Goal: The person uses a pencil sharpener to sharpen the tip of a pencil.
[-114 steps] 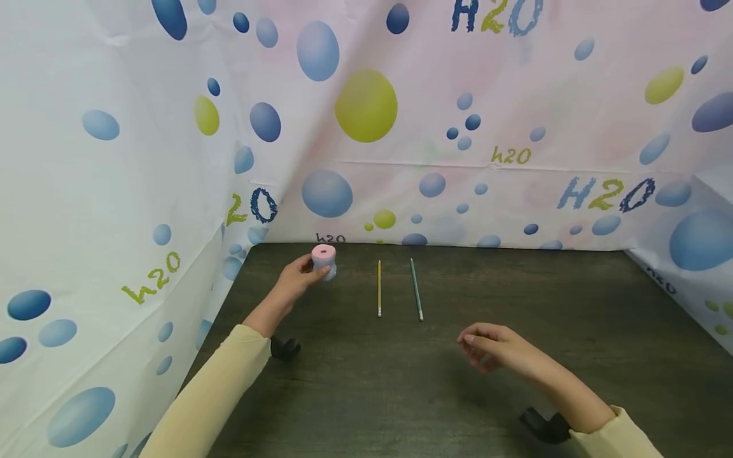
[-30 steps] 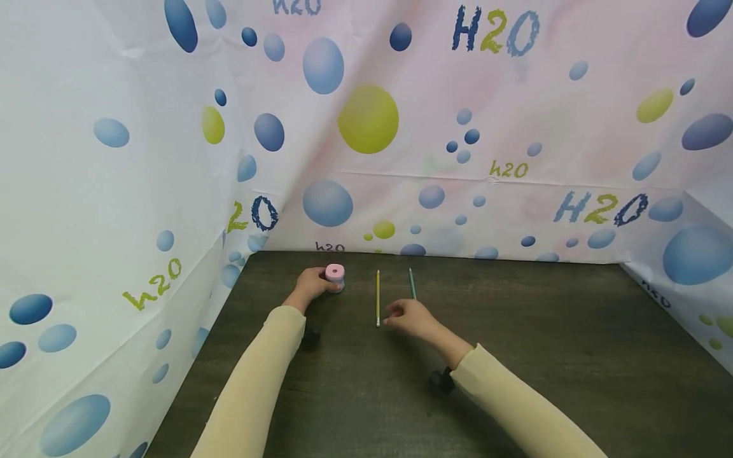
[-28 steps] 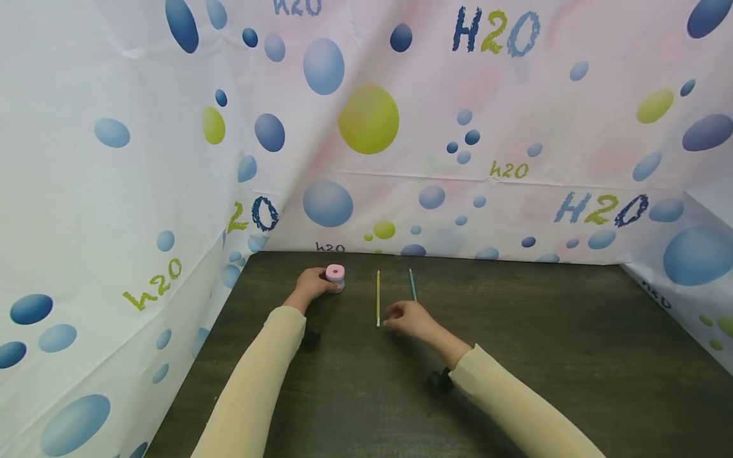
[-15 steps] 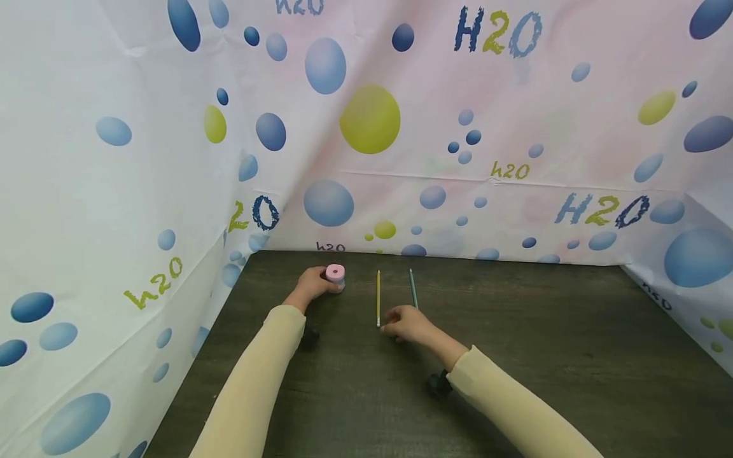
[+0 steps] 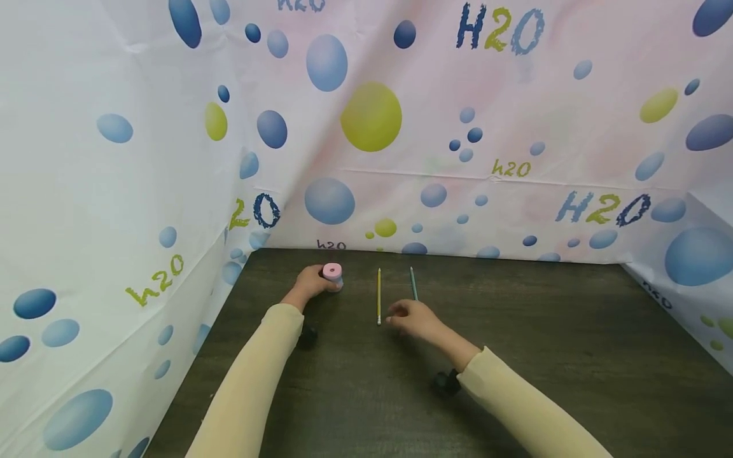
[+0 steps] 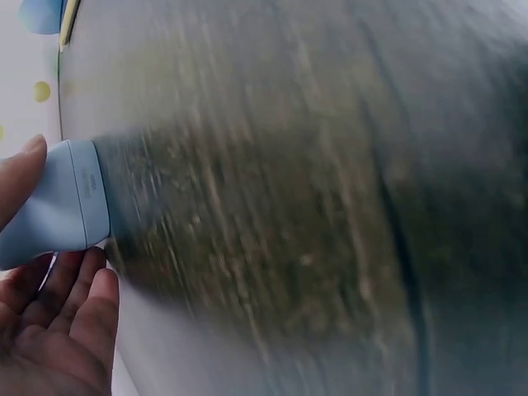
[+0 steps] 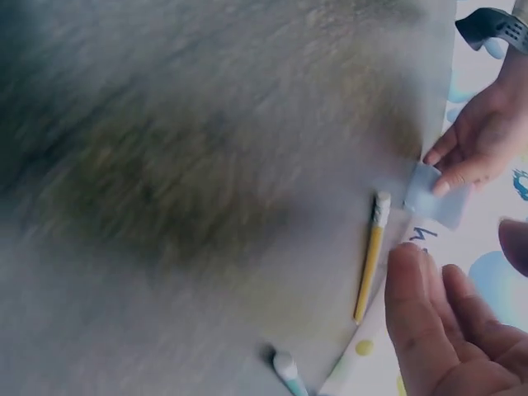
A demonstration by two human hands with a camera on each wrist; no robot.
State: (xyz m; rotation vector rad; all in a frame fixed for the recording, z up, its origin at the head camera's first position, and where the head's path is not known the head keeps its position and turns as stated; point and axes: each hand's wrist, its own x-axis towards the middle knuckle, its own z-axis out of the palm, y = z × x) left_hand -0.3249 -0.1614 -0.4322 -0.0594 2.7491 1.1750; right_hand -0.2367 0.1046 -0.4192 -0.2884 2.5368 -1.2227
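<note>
My left hand (image 5: 310, 283) grips a small pencil sharpener (image 5: 333, 275) at the back left of the table. It has a pink top with a dark hole and a light blue waisted body. In the left wrist view, thumb and fingers lie on either side of the blue body (image 6: 54, 198); whether its base touches the table I cannot tell. My right hand (image 5: 417, 318) hovers beside the eraser end of a yellow pencil (image 5: 378, 296), fingers loosely bent and holding nothing. A green pencil (image 5: 413, 283) lies to the right, its eraser end hidden behind that hand in the head view.
The dark wooden table (image 5: 544, 331) is enclosed at the back and sides by a white sheet (image 5: 435, 127) printed with bubbles and lettering. Black wrist-worn devices show under both forearms, one (image 5: 445, 383) by the right sleeve.
Since the oldest frame, the left hand has brought the sharpener slightly right and lower; the right hand has moved left to the pencils. Lately both hands have shifted only slightly.
</note>
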